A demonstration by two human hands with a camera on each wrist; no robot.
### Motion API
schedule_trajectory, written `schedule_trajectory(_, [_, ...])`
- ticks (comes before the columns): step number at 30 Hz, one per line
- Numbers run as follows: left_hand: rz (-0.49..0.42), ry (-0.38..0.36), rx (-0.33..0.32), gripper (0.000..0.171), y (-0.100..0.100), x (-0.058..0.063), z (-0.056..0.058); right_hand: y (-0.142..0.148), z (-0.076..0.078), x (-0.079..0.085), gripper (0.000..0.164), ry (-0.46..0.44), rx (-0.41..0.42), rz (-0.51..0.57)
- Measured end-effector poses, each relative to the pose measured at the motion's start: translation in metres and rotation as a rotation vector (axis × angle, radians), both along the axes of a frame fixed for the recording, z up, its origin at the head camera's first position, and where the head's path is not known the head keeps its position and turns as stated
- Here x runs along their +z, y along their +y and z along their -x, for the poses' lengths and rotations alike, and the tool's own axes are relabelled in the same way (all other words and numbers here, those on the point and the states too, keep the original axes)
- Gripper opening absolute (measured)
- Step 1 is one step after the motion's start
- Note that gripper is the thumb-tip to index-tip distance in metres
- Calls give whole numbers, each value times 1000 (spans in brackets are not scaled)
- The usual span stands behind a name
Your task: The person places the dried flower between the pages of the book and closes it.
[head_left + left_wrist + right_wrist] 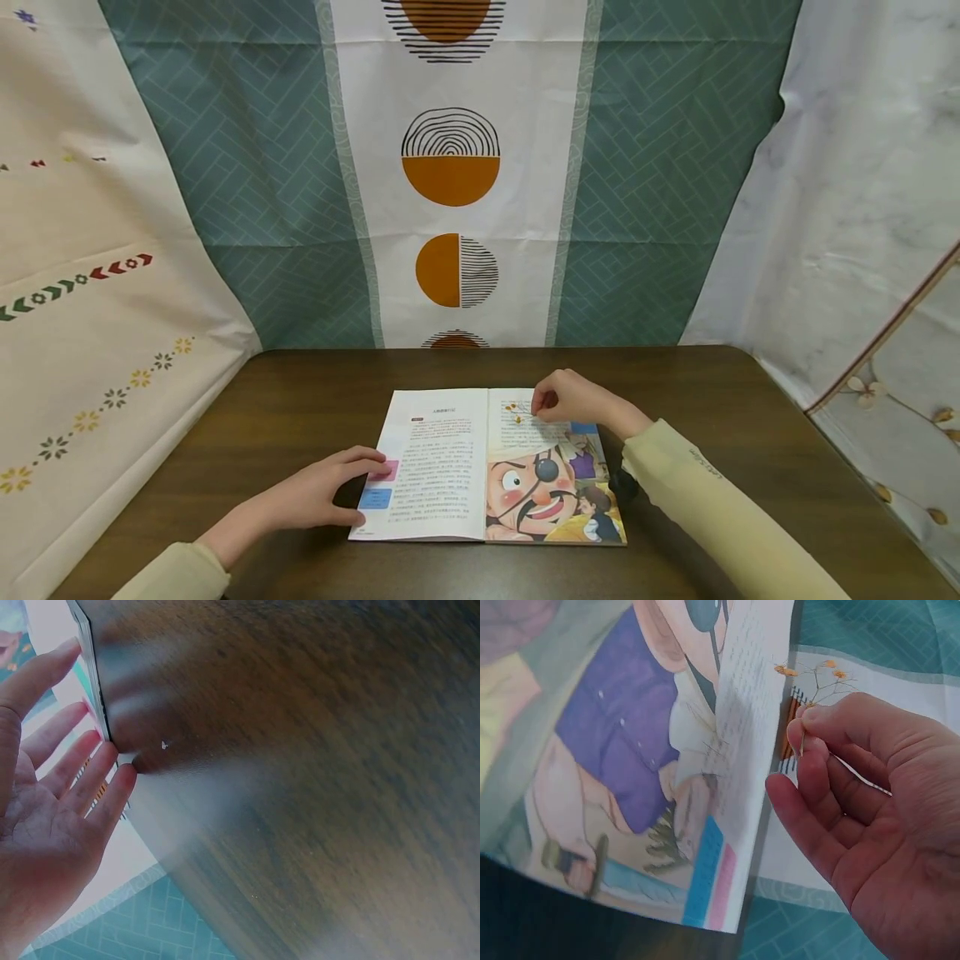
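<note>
An open illustrated book (442,467) lies on the table, text on its left page and a cartoon pirate on the right. My left hand (335,486) rests at the left page's outer edge, fingers spread. In the left wrist view its fingers (97,776) are fairly straight along the book's edge. Over the upper part of the right page, my right hand (579,400) pinches a small dried flower sprig (832,673) between thumb and index finger. The sprig has thin branching stems and tiny orange blooms. Part of its stem is hidden by the fingers.
The dark wooden table (300,417) extends around the book. Behind it hangs a green and white patterned cloth (525,192). Light fabric (112,250) hangs at the left, and a pale floral cloth (847,192) at the right.
</note>
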State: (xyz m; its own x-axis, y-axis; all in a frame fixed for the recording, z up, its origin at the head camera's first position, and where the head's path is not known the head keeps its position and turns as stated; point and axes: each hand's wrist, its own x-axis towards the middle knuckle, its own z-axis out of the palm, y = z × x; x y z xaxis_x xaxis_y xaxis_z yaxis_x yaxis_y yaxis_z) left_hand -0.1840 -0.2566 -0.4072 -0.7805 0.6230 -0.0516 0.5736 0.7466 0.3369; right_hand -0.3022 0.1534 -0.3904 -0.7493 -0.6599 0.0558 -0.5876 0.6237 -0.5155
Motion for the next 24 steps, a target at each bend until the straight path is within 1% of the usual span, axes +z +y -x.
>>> schedule_trajectory(5, [0, -8, 3, 58, 0, 1, 0, -4, 4, -7, 4, -57, -15, 42])
schedule_trajectory(8, [0, -4, 3, 57, 0, 0, 0, -5, 5, -9, 4, -70, -32, 57])
schedule_trajectory(10, [-1, -2, 0, 58, 0, 0, 0, -7, 5, -11, 4, -67, -47, 61])
schedule_trajectory(15, [3, -2, -1, 59, 1, 0, 1, -10, 3, -13, 4, -36, -99, 28])
schedule_trajectory(19, [10, -9, 12, 58, 1, 0, 2, -12, 2, -15, 4, -26, -145, 22])
schedule_trajectory(24, [5, -10, 9, 58, 1, -1, 0, -13, 3, -18, 4, -17, -158, 31])
